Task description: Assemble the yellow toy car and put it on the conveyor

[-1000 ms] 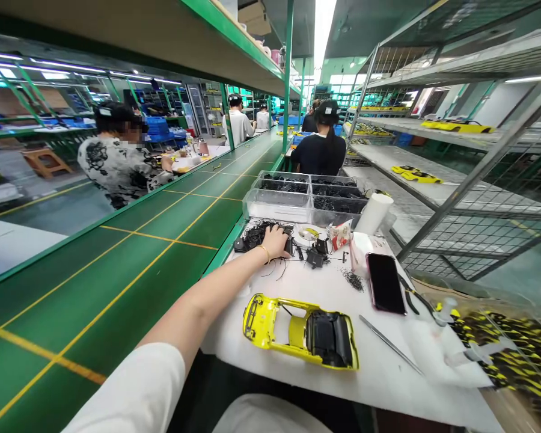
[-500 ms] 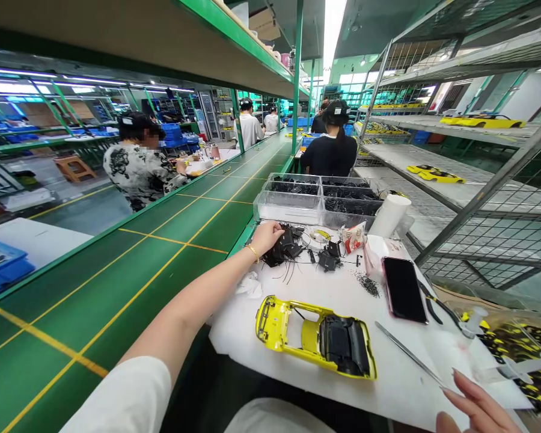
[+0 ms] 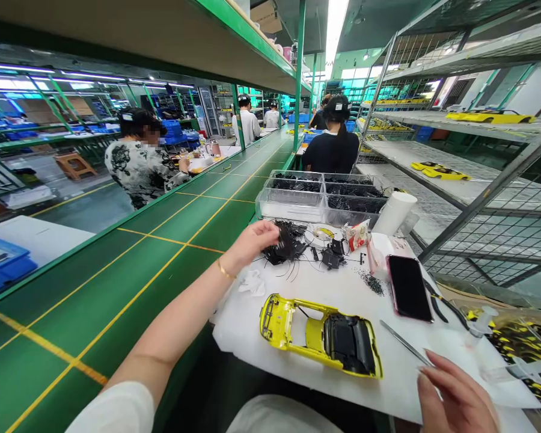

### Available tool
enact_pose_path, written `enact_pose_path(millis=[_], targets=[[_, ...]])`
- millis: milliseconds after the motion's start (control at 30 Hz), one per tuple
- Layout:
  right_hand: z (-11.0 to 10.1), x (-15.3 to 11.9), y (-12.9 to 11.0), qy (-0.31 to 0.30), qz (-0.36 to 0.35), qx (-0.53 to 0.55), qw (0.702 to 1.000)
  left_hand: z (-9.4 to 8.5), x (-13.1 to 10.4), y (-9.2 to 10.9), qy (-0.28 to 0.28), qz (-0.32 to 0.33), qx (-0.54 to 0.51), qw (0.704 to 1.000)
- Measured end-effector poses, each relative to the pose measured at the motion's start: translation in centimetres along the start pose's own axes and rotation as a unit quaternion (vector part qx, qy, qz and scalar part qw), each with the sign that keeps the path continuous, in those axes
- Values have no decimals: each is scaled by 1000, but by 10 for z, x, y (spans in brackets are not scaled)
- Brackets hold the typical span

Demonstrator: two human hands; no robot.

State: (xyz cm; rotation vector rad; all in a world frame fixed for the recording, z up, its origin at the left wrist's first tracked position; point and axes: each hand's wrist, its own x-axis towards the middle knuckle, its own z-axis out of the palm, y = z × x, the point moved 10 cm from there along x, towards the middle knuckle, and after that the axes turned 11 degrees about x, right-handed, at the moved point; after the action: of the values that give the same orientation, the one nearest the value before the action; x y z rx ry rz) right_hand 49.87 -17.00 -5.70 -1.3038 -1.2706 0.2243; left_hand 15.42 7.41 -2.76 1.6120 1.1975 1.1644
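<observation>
My left hand [image 3: 255, 242] pinches a thin black plastic part [image 3: 285, 243] at the edge of a pile of black plastic parts [image 3: 297, 231]; blur hides its exact shape. The fingers of my right hand [image 3: 460, 391] close around the rear end of metal tweezers [image 3: 401, 338], whose tip points away to the left on the white sheet. Between my hands a yellow toy car body [image 3: 315, 331] lies upside down, its hollow underside facing up, with a black piece [image 3: 349, 343] fitted in its right end.
A phone [image 3: 409, 287], pliers [image 3: 446, 304], syringes [image 3: 520, 368] and tiny black bits [image 3: 373, 282] lie to the right. Clear bins [image 3: 293, 201] of black parts stand behind. A green conveyor [image 3: 162, 258] runs along the left, a wire rack [image 3: 478, 198] along the right. Co-workers sit beyond.
My left hand has lifted slightly and drawn back from the pile with a black part. My right hand has moved left and closed onto the tweezers. The car body stays put.
</observation>
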Motion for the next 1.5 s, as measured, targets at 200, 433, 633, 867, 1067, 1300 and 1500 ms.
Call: enact_pose_path(millis=[200,433,633,867,1067,1300,1500], targets=[[111,9,-26,-251,195,322,892,91,-91,18,-149,-28,-151,977],[116,20,-52,-238,32,87,967,68,-103,31,-16,88,99,991],[116,-38,-155,-315,-415,-4,853,86,-105,-7,-45,-27,10,999],[109,15,-30,-260,156,213,929,123,-125,-12,-201,-113,-116,966],[129,-5,6,-236,292,266,888,99,-163,84,-51,396,185,898],[137,-19,12,-262,361,311,839,133,-192,66,-180,526,386,736],[69,11,13,-118,85,64,987,124,-167,53,-280,513,361,727]])
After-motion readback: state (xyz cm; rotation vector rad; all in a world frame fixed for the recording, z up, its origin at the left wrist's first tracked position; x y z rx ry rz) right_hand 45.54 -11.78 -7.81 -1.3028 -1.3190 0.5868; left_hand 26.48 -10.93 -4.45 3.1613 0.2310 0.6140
